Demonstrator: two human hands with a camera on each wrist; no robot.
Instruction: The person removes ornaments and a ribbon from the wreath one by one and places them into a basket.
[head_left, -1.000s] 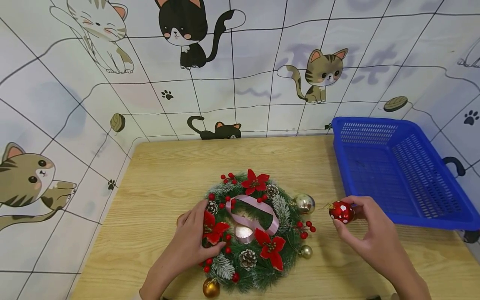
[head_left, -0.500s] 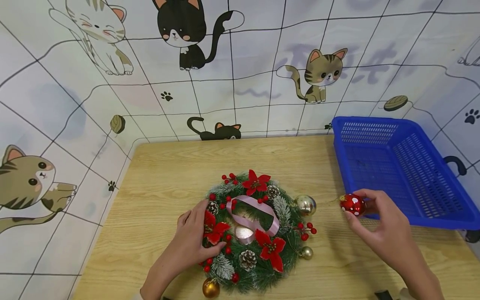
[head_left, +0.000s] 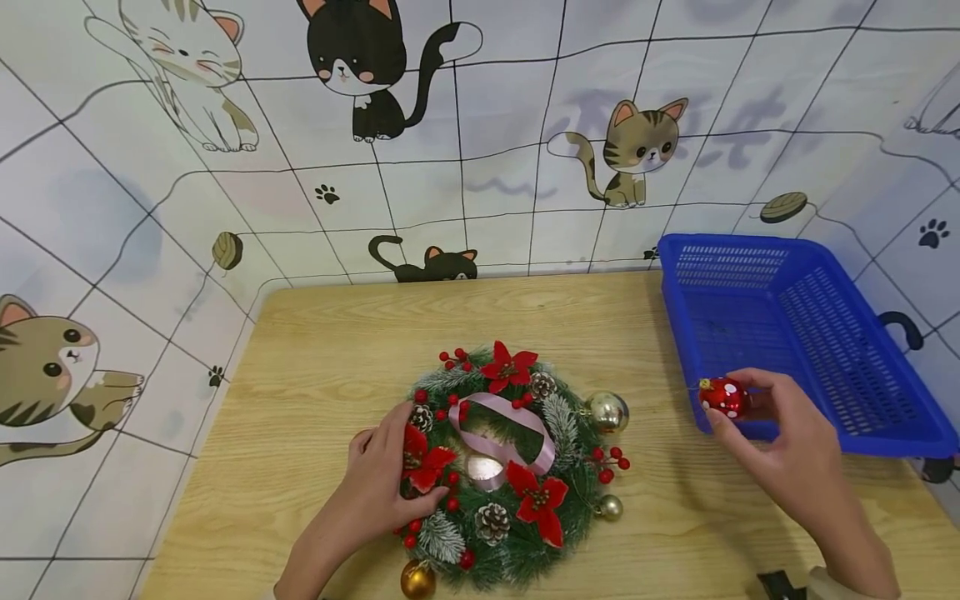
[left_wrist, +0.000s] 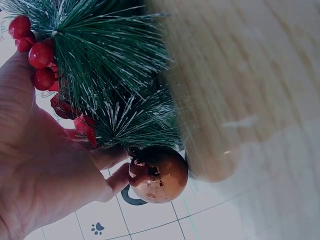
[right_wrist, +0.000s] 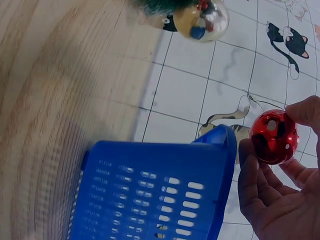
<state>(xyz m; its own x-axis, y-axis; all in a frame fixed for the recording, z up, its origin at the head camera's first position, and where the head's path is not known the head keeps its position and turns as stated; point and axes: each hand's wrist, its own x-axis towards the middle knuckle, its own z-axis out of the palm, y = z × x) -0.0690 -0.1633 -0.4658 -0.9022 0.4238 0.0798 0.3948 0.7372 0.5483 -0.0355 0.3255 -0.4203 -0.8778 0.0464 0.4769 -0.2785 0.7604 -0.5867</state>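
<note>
A green Christmas wreath (head_left: pixel 517 533) with red poinsettias, pine cones, red berries and a pink ribbon lies on the wooden table. My left hand (head_left: pixel 378 483) grips its left side, thumb over the greenery and fingers round the outer edge. Near those fingertips in the left wrist view hangs a copper-coloured bauble (left_wrist: pixel 159 175). Between thumb and fingers, my right hand (head_left: pixel 795 442) pinches a red bauble (head_left: pixel 723 397) with white dots. That bauble overlaps the front left rim of the blue basket (head_left: pixel 678 333) in the head view; a thin gold loop (right_wrist: pixel 255 100) trails from its cap.
Silver (head_left: pixel 607 412) and small gold (head_left: pixel 610 507) baubles stick out from the wreath's right side, and an orange-gold bauble (head_left: pixel 417 579) sits at its lower left. A cat-printed wall covering (head_left: pixel 502 200) stands behind the table (head_left: pixel 315 350).
My right hand has carried the red bauble rightward and slightly away from me, from beside the wreath to the basket's near left corner. The left hand has stayed on the wreath.
</note>
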